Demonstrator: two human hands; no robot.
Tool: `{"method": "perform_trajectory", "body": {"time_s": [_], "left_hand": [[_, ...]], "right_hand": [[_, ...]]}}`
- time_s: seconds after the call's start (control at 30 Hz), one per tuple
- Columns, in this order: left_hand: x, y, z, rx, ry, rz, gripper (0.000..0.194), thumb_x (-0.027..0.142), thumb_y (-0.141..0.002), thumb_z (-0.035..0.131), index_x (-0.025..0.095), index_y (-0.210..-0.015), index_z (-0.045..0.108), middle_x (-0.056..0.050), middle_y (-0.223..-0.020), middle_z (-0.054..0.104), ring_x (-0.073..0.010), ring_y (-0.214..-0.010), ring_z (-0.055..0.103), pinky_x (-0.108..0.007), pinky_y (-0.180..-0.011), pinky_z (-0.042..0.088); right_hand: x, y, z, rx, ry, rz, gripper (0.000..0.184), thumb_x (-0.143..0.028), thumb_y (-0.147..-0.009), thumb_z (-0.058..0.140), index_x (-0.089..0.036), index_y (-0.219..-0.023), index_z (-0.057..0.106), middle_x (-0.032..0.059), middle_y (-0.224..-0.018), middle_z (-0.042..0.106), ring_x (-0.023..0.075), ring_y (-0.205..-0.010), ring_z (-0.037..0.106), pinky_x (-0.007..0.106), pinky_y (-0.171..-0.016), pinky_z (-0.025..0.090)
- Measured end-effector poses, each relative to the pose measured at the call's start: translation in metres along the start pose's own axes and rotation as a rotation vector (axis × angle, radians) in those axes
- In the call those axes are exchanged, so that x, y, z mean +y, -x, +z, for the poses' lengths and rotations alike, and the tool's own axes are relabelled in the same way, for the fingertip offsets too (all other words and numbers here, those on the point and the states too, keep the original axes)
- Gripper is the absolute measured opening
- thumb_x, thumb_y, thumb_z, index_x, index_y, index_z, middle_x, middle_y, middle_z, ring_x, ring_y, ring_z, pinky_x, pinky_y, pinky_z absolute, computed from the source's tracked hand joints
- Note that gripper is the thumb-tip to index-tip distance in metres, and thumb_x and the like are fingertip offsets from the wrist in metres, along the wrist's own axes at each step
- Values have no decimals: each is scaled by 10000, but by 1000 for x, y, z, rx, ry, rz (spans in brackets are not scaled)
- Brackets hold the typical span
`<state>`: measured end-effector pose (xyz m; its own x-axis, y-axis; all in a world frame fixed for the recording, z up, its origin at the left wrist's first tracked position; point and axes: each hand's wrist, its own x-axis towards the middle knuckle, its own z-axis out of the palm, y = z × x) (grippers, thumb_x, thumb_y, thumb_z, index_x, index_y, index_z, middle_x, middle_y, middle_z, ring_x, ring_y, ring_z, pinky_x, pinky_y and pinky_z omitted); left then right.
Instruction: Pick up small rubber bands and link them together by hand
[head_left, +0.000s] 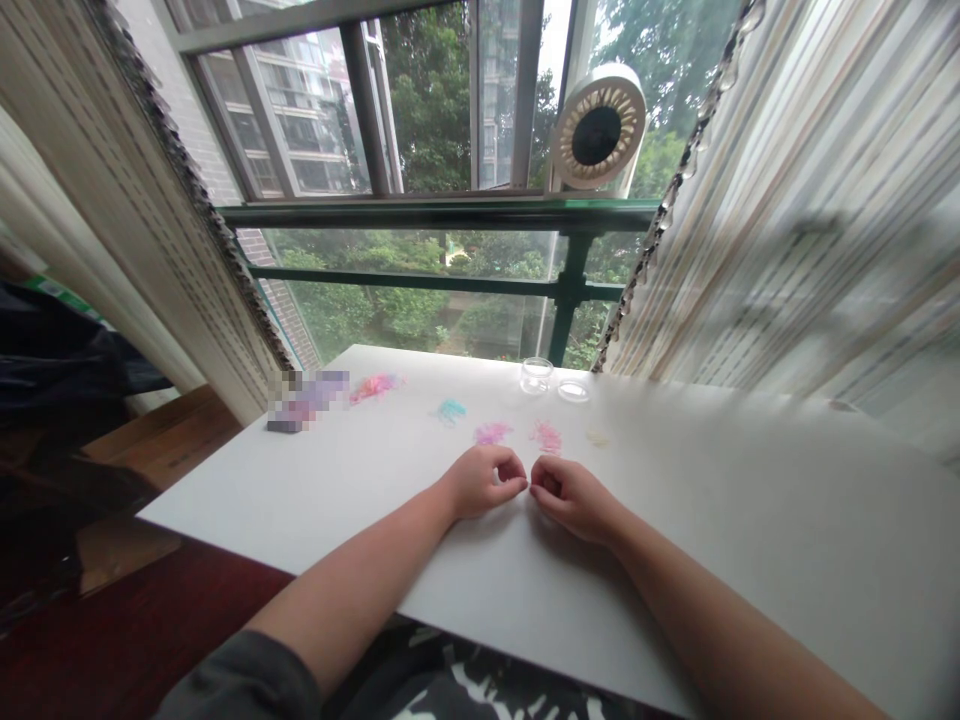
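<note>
My left hand (484, 480) and my right hand (568, 494) rest on a white table (300, 490), fingertips almost touching, both curled into pinches. What they pinch is too small to make out. Just beyond them lie small heaps of tiny coloured bits: a pink-purple heap (493, 433), a pink heap (547, 437), a teal heap (451, 410), a bright pink heap (373, 386) and a pale cream heap (598, 436).
A small clear jar (536, 375) and its clear lid (574, 391) stand at the table's far edge. A blurred-out purple item (307, 398) lies far left. A white fan (598, 128) sits on the window rail. Curtains hang on both sides.
</note>
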<state>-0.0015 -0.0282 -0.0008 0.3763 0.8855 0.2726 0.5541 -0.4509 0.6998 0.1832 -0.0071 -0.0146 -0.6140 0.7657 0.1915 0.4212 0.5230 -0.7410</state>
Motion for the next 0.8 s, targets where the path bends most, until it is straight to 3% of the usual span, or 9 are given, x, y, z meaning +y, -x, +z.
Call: {"method": "perform_trajectory", "body": {"time_s": [0.4,0.8], "left_hand": [[0,-1,-1,24,-24,-15,126,250,-731,560,144,-730,628,-17,-688,624,-106,-633,528,-212,-582,402],[-2,-1,-4,38,-40,-14,156,269,-756,535,148,-743,634,-11,-690,626,-104,-645,540,-210,-608,402]], "right_hand": [[0,-1,-1,12,23,-12,41,-185,-746,481,-170,-714,501,-56,-546,415,82,-501,362,208,-489,282],[-3,-1,-2,31,33,1,99,-177,-805,420,-181,-742,496,-7,-661,564,124,-613,490,238,-589,354]]}}
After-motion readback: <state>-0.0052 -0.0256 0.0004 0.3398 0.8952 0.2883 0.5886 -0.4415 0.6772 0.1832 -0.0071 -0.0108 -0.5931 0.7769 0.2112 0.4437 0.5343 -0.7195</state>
